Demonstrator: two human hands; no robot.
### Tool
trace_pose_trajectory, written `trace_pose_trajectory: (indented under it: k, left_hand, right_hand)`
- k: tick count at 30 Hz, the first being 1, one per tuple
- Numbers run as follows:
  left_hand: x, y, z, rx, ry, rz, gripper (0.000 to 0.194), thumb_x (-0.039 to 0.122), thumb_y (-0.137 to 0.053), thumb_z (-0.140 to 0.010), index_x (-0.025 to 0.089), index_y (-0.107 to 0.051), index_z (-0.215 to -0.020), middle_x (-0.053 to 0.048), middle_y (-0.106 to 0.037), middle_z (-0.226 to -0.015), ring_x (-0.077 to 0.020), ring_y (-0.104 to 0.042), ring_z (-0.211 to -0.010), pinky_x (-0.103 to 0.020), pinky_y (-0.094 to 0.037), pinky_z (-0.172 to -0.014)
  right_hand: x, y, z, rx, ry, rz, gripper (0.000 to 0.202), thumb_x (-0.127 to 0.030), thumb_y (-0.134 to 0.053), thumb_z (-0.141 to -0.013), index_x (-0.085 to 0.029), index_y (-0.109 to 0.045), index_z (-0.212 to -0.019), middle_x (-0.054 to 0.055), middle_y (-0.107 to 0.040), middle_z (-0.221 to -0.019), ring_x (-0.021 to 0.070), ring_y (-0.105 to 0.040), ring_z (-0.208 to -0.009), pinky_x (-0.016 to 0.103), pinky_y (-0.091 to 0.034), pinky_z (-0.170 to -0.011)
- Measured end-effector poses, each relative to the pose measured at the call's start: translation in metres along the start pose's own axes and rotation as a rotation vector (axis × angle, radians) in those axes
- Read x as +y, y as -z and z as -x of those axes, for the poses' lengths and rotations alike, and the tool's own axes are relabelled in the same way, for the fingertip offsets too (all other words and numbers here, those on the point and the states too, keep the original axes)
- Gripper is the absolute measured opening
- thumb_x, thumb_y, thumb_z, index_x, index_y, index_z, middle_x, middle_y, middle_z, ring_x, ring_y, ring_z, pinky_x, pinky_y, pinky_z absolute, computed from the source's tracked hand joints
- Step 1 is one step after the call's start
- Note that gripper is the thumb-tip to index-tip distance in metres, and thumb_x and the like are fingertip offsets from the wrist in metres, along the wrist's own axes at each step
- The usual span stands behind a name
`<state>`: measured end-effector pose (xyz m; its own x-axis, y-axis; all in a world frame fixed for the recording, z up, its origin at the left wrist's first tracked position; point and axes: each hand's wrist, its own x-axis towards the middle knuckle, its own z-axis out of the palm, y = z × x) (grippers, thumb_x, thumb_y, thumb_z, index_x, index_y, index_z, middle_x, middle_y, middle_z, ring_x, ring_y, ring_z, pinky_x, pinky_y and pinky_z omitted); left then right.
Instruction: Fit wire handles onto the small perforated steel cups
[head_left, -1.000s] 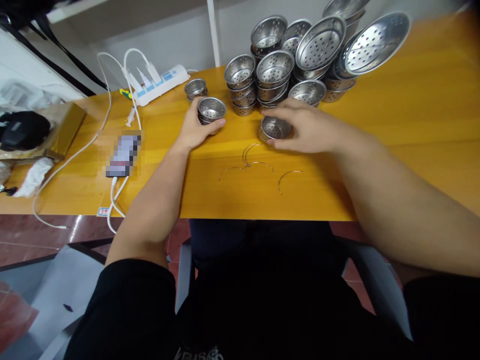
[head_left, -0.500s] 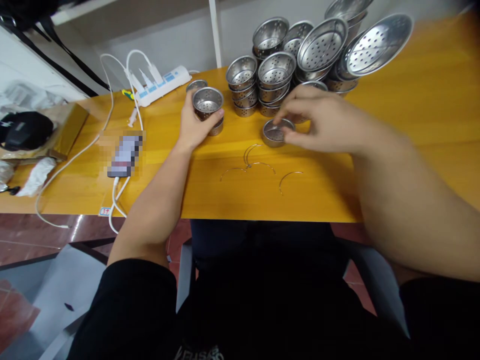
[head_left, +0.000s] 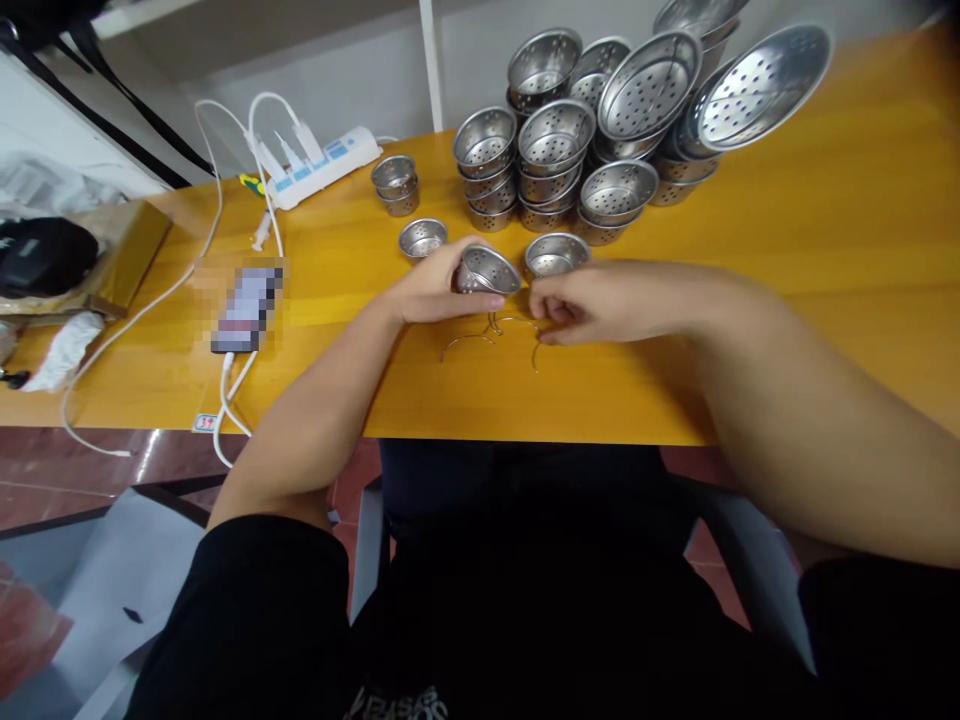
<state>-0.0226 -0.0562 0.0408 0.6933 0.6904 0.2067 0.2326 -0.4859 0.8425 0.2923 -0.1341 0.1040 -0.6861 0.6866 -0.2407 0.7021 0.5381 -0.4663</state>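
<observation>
My left hand (head_left: 450, 285) holds a small perforated metal cup (head_left: 489, 272), tilted, above the wooden table. My right hand (head_left: 566, 303), fingers curled, pinches a thin curved wire (head_left: 535, 358) just right of that cup. Other curved wires (head_left: 469, 338) lie on the table under and in front of the held cup. A single small cup (head_left: 557, 255) stands behind my right hand, and another (head_left: 423, 238) stands behind my left wrist.
Stacks of perforated metal cups (head_left: 551, 145) and wider bowls (head_left: 651, 85) fill the back right. Two stacked small cups (head_left: 395, 185) stand behind my left hand. A power strip (head_left: 330, 168), cables and a phone (head_left: 249, 310) are on the left.
My left hand has lifted a cup off the one below and brought it right and nearer. My right hand has left the single cup, come nearer and taken the right-hand wire.
</observation>
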Motion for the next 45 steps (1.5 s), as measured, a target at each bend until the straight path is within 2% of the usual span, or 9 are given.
trace_pose_trajectory:
  k: [4, 11, 15, 19, 23, 28, 36, 42, 45]
  left_hand:
    - [0.002, -0.004, -0.001, -0.011, 0.011, 0.094, 0.105, 0.108, -0.113, -0.07, 0.026, -0.082, -0.127, -0.009, -0.089, -0.122, -0.0409, -0.091, -0.124, -0.062, -0.076, -0.122]
    - [0.005, -0.003, 0.001, -0.019, 0.039, 0.128, 0.098, 0.103, -0.11, -0.082, 0.024, -0.08, -0.131, -0.013, -0.093, -0.135, -0.0393, -0.093, -0.128, -0.056, -0.077, -0.122]
    - [-0.004, -0.005, -0.002, 0.084, 0.019, 0.142, 0.103, 0.106, -0.11, -0.08, 0.024, -0.079, -0.135, -0.014, -0.091, -0.139, -0.0414, -0.09, -0.137, -0.06, -0.073, -0.13]
    - [-0.017, -0.002, -0.008, 0.211, 0.011, 0.079, 0.115, 0.113, -0.109, -0.07, 0.027, -0.078, -0.139, -0.013, -0.088, -0.142, -0.0444, -0.086, -0.144, -0.064, -0.069, -0.134]
    - [-0.023, 0.002, -0.01, 0.219, -0.003, 0.031, 0.116, 0.113, -0.109, -0.069, 0.028, -0.078, -0.142, -0.013, -0.087, -0.142, -0.0446, -0.087, -0.143, -0.066, -0.07, -0.133]
    - [-0.03, 0.001, -0.01, 0.222, -0.026, 0.015, 0.118, 0.113, -0.108, -0.072, 0.028, -0.077, -0.147, -0.013, -0.086, -0.146, -0.0445, -0.086, -0.145, -0.067, -0.069, -0.133]
    - [-0.045, 0.006, -0.012, 0.328, -0.094, -0.107, 0.128, 0.121, -0.099, -0.073, 0.029, -0.068, -0.158, -0.014, -0.08, -0.152, -0.0443, -0.083, -0.151, -0.065, -0.067, -0.134]
    - [-0.039, 0.006, -0.012, 0.346, -0.056, -0.126, 0.128, 0.114, -0.106, -0.073, 0.029, -0.069, -0.161, -0.015, -0.079, -0.155, -0.0455, -0.081, -0.152, -0.065, -0.066, -0.136]
    - [-0.035, 0.006, -0.011, 0.338, -0.032, -0.14, 0.126, 0.109, -0.11, -0.076, 0.03, -0.07, -0.165, -0.014, -0.079, -0.156, -0.0463, -0.081, -0.156, -0.067, -0.065, -0.139]
  right_hand:
    - [0.002, -0.006, -0.009, 0.139, 0.007, 0.097, 0.022, -0.035, -0.09, -0.108, -0.028, -0.07, -0.115, 0.005, -0.082, -0.1, 0.0284, -0.074, -0.083, 0.043, -0.049, -0.078]
    - [0.011, -0.017, -0.02, 0.189, 0.015, 0.166, 0.021, -0.036, -0.083, -0.12, -0.026, -0.092, -0.135, 0.01, -0.089, -0.104, 0.0316, -0.079, -0.088, 0.042, -0.05, -0.081]
    - [0.008, -0.022, -0.027, 0.249, -0.012, 0.217, 0.02, -0.033, -0.078, -0.121, -0.025, -0.096, -0.128, 0.015, -0.093, -0.12, 0.0359, -0.085, -0.101, 0.045, -0.056, -0.088]
    - [0.0, -0.024, -0.031, 0.263, -0.06, 0.265, 0.019, -0.028, -0.077, -0.118, -0.023, -0.095, -0.12, 0.018, -0.092, -0.115, 0.0398, -0.085, -0.1, 0.046, -0.054, -0.083]
    - [-0.005, -0.025, -0.03, 0.237, -0.148, 0.316, 0.013, -0.029, -0.083, -0.112, -0.022, -0.095, -0.113, 0.017, -0.089, -0.105, 0.0382, -0.083, -0.092, 0.045, -0.049, -0.076]
    - [0.004, -0.027, -0.03, 0.29, -0.112, 0.303, 0.014, -0.035, -0.083, -0.109, -0.024, -0.092, -0.112, 0.014, -0.088, -0.1, 0.0362, -0.081, -0.089, 0.045, -0.049, -0.073]
    - [0.003, -0.021, -0.023, 0.361, -0.059, 0.103, 0.006, -0.032, -0.083, -0.109, -0.026, -0.081, -0.111, 0.009, -0.085, -0.096, 0.034, -0.079, -0.09, 0.045, -0.053, -0.083]
    - [-0.002, -0.015, -0.017, 0.416, -0.004, 0.002, 0.005, -0.03, -0.082, -0.11, -0.028, -0.077, -0.11, 0.008, -0.083, -0.1, 0.033, -0.079, -0.092, 0.046, -0.057, -0.09]
    - [0.0, -0.014, -0.016, 0.433, 0.038, -0.046, 0.01, -0.037, -0.082, -0.111, -0.028, -0.079, -0.11, 0.009, -0.084, -0.106, 0.0331, -0.078, -0.093, 0.048, -0.059, -0.091]
